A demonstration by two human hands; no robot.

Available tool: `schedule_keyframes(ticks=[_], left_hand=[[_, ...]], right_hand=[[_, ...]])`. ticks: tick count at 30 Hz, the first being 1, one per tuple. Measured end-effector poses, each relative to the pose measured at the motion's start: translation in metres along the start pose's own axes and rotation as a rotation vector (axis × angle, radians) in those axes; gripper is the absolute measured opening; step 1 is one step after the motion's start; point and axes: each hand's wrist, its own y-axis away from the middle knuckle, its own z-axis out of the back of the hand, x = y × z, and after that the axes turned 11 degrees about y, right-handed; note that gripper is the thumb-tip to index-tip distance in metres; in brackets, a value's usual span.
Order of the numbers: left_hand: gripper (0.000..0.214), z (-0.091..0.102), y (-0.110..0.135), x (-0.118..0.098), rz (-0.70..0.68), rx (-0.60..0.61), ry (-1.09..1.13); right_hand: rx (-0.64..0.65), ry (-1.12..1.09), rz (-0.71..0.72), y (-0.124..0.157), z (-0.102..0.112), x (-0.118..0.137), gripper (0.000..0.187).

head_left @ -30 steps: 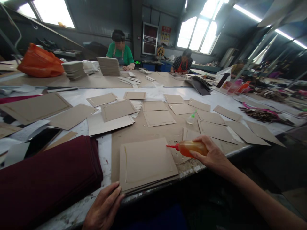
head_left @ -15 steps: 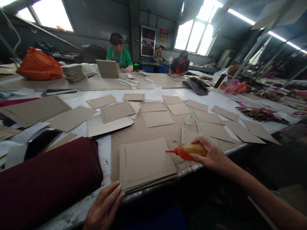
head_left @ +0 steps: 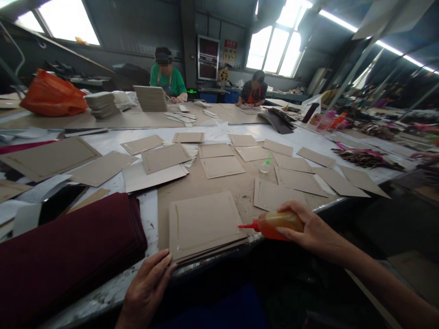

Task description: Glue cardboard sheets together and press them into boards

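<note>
Your right hand [head_left: 305, 228] is closed around a soft amber plastic squeeze bottle with a slim red nozzle [head_left: 278, 225], fingers over the top and thumb along the near side. The bottle lies almost level: its long axis runs across your view, nozzle pointing left over the right margin of a flat grey-brown rectangular board [head_left: 204, 221] — whether the tip touches, you cannot judge from here. Your left hand's [head_left: 146, 278] fingertips rest at that board's near left corner; whether they pinch it can't be told.

The board tops a small stack at the near edge of the white-topped table [head_left: 151, 211], its near side roughly following that edge. A glossy line [head_left: 177, 221] marks its left margin.

To lay a line well, squeeze lightly and evenly, hold the tip low and parallel to the board's edge — and let your left fingers steady the corner.
</note>
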Motion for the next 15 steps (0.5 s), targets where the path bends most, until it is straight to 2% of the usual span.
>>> schedule_keyframes(ticks=[3,8,12,15], left_hand=[[0.019,0.000,0.000,0.001,-0.009,0.005,0.000],[0.020,0.001,0.003,0.006,-0.006,0.014,0.003],[0.022,0.002,0.004,0.008,-0.030,0.042,-0.003],[0.024,0.004,0.004,0.008,-0.017,0.070,-0.012]], right_hand=[[-0.094,-0.004,0.011,-0.018,-0.007,0.002,0.028],[-0.275,0.053,0.111,-0.056,-0.019,0.000,0.028],[-0.296,0.054,0.107,-0.077,-0.024,0.002,0.028],[-0.284,0.056,0.107,-0.082,-0.023,0.004,0.027]])
